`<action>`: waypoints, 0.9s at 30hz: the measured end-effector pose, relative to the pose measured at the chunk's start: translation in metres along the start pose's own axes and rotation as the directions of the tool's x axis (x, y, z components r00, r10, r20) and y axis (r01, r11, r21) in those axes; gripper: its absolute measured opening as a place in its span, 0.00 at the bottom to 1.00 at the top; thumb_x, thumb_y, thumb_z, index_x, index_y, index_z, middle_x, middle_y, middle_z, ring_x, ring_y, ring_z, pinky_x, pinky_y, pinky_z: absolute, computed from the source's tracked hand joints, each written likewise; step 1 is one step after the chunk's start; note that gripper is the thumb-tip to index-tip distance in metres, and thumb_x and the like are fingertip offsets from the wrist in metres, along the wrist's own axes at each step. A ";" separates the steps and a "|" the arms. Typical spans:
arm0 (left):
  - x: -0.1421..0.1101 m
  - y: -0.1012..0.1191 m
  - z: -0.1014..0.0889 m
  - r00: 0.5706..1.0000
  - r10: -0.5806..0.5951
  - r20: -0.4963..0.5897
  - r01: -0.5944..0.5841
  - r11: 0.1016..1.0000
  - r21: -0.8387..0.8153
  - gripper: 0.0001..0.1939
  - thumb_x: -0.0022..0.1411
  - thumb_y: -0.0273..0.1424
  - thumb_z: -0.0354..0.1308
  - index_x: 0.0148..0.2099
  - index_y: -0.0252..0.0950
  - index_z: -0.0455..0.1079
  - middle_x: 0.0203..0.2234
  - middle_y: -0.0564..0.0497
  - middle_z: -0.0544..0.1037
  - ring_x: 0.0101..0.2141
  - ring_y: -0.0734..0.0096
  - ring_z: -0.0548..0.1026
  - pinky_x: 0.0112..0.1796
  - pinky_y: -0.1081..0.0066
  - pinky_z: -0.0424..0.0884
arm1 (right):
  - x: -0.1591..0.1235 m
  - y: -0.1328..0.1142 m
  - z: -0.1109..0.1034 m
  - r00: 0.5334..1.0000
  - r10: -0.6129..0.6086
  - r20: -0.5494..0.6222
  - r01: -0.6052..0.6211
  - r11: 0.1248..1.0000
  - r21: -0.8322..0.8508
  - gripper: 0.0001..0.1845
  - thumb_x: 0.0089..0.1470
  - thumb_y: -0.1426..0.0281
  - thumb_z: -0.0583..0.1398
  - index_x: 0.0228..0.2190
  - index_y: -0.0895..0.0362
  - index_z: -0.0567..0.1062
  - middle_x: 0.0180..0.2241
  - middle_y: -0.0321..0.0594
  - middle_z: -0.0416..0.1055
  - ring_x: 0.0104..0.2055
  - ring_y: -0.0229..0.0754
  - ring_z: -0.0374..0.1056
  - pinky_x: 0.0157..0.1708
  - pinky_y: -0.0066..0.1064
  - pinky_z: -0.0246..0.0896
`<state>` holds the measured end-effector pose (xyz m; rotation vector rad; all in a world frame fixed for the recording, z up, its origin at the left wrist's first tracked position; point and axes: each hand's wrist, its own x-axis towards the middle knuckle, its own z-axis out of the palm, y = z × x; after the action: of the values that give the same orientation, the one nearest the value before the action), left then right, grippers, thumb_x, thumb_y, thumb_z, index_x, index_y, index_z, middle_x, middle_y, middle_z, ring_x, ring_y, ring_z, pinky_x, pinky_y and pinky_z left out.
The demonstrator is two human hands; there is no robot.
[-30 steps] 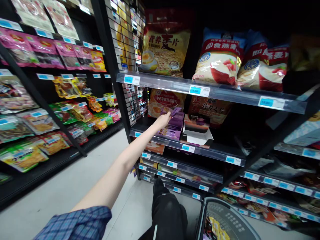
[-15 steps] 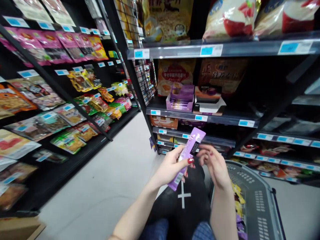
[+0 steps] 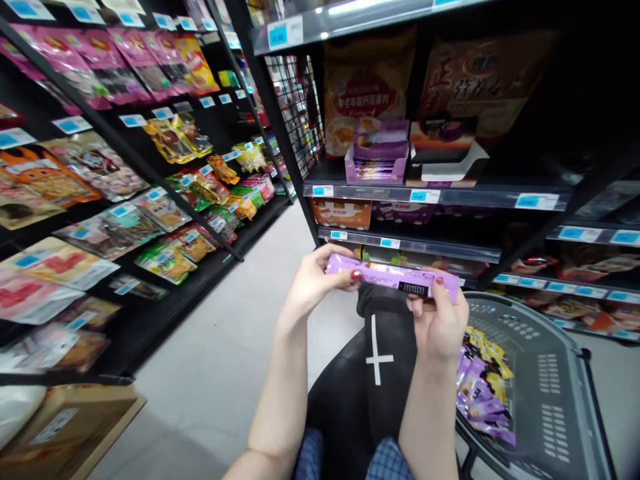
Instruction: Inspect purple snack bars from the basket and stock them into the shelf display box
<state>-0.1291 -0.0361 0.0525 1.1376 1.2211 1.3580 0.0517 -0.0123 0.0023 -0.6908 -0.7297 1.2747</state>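
Observation:
A purple stick sachet [image 3: 385, 275] with a black printed panel lies almost level between both hands, above my knees. My left hand [image 3: 320, 277] pinches its left end, thumb on top. My right hand [image 3: 440, 313] grips the other end, thumb across the wrapper and fingers beneath. To the right of my legs, a grey basket [image 3: 545, 373] contains several purple sachets [image 3: 483, 400] and yellow ones [image 3: 493, 350]. On the shelf ahead stands an open purple display box [image 3: 375, 170] with similar sachets inside.
Beside that box is an open dark-and-white carton [image 3: 445, 163], with large cereal bags [image 3: 367, 87] behind. Black shelves of packaged snacks [image 3: 170, 260] line the left side. A cardboard box [image 3: 75, 427] sits on the floor at lower left. Pale floor [image 3: 215, 360] runs between the shelves.
The sachet has turned from a steep slant to nearly level. My right hand, earlier beside it with fingers apart, now grips its right end. The view has tilted downward.

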 end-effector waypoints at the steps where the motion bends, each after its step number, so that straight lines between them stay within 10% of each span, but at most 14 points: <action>1: 0.005 -0.001 0.006 0.997 0.050 -0.065 -0.052 0.998 -0.025 0.19 0.43 0.31 0.69 0.39 0.32 0.70 0.28 0.50 0.77 0.23 0.73 0.76 0.25 0.72 0.77 | 0.000 -0.004 -0.002 1.000 -0.027 -0.003 0.027 1.000 0.001 0.12 0.51 0.62 0.61 0.34 0.57 0.74 0.19 0.34 0.71 0.14 0.29 0.58 0.15 0.23 0.52; 11: 0.007 -0.028 0.053 0.969 0.057 -0.242 -0.116 0.964 -0.238 0.16 0.45 0.36 0.68 0.34 0.31 0.74 0.26 0.52 0.76 0.25 0.74 0.75 0.24 0.75 0.76 | -0.006 -0.030 -0.021 0.982 -0.177 -0.059 0.169 0.979 -0.115 0.11 0.53 0.64 0.60 0.34 0.58 0.75 0.24 0.36 0.72 0.17 0.31 0.63 0.16 0.25 0.56; 27: 0.011 -0.033 0.057 0.968 0.049 -0.245 -0.119 0.953 -0.278 0.14 0.45 0.35 0.67 0.32 0.32 0.73 0.27 0.52 0.74 0.24 0.75 0.74 0.20 0.76 0.75 | -0.011 -0.036 -0.018 0.976 -0.201 -0.085 0.185 0.969 -0.162 0.10 0.54 0.64 0.59 0.33 0.57 0.76 0.25 0.38 0.71 0.19 0.34 0.62 0.16 0.26 0.55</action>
<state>-0.0719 -0.0174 0.0235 0.8453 1.0990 1.7142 0.0855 -0.0301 0.0193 -0.7835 -0.7972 1.0057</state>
